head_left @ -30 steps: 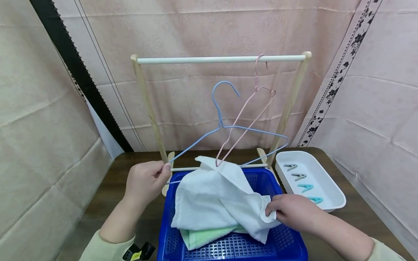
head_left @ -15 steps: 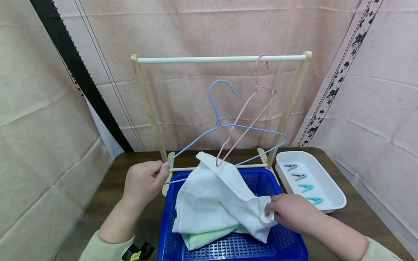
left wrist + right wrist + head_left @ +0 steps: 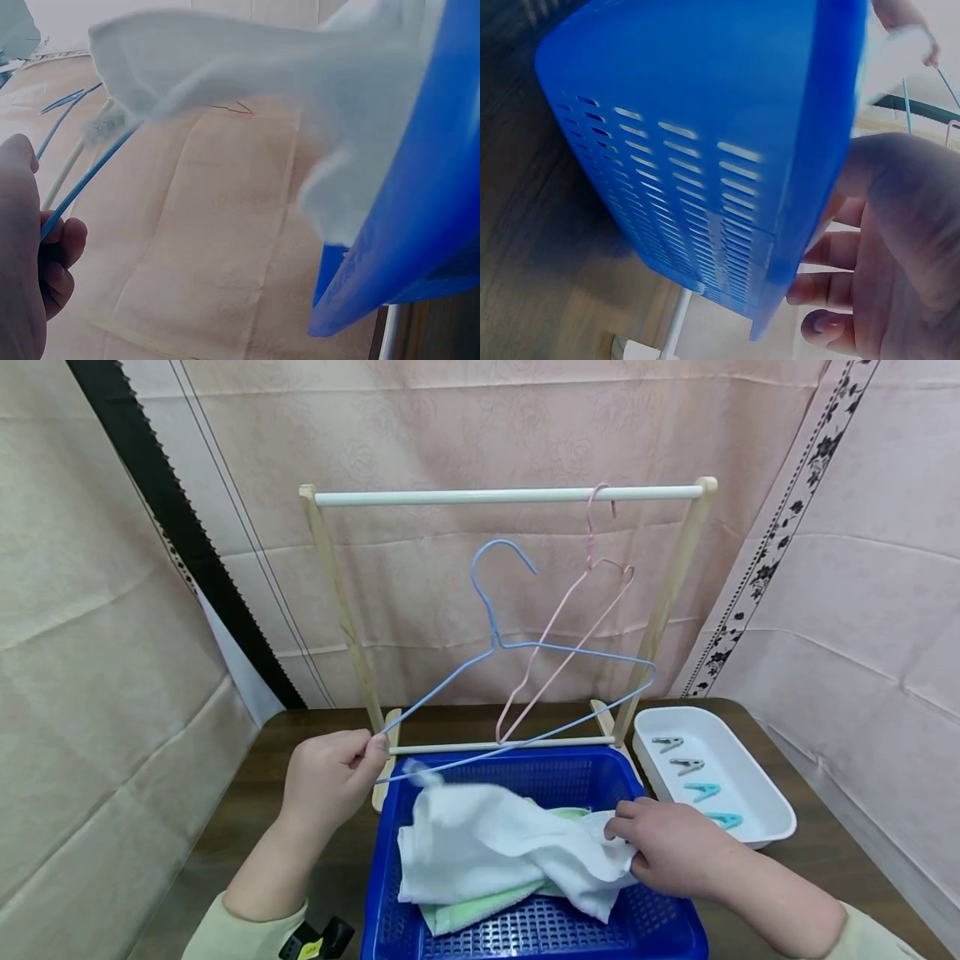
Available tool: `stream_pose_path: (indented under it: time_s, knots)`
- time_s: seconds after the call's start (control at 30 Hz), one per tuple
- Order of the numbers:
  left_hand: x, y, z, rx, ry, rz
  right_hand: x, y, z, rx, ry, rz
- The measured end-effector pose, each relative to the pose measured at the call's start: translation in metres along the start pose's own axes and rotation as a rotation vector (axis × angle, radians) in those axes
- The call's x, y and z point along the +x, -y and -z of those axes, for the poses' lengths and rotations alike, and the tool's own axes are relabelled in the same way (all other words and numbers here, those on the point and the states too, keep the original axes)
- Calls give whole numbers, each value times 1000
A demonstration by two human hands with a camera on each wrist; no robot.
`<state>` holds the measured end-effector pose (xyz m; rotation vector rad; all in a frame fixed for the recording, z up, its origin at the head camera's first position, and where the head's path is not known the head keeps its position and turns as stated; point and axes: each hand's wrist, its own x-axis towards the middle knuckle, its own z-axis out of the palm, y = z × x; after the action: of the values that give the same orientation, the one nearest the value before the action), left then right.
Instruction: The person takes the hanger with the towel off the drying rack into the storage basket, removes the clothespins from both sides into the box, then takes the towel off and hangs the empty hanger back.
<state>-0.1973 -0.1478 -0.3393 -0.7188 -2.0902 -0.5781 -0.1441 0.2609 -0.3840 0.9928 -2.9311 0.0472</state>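
My left hand (image 3: 337,777) grips the left corner of a blue wire clothes hanger (image 3: 489,647), holding it tilted with its hook upward. A white towel (image 3: 480,835) lies crumpled in the blue plastic basket (image 3: 663,918), its far left corner blurred by motion below the hanger's bar. In the left wrist view the blurred towel (image 3: 210,60) stretches past the hanger wire towards the basket rim. My right hand (image 3: 671,843) is at the towel's right end, thumb and index finger apart. Its other fingers show loosely bent beside the basket wall in the right wrist view. Light green cloth (image 3: 480,910) shows underneath.
Behind the basket stands a rack with a white rail (image 3: 450,497). A pink hanger (image 3: 555,627) hangs from its right part. To the right, a white tray (image 3: 757,785) holds several clothespins (image 3: 702,792). Cloth curtains (image 3: 420,435) surround the wooden table (image 3: 292,868).
The white towel's raised part has dropped from the hanger's bar into the basket. The blue hanger has moved slightly up and left. My right hand's fingers have spread at the towel.
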Motion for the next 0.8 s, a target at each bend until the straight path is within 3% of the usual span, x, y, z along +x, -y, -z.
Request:
stream_pose_path:
  time_s: [0.33,0.8]
  knots:
    - [-2,1,-5,8,20,10,1,-6,-5,-13,-73,54]
    - [-5,2,-5,-1,42,23,0,-15,-5,-25,-110,32]
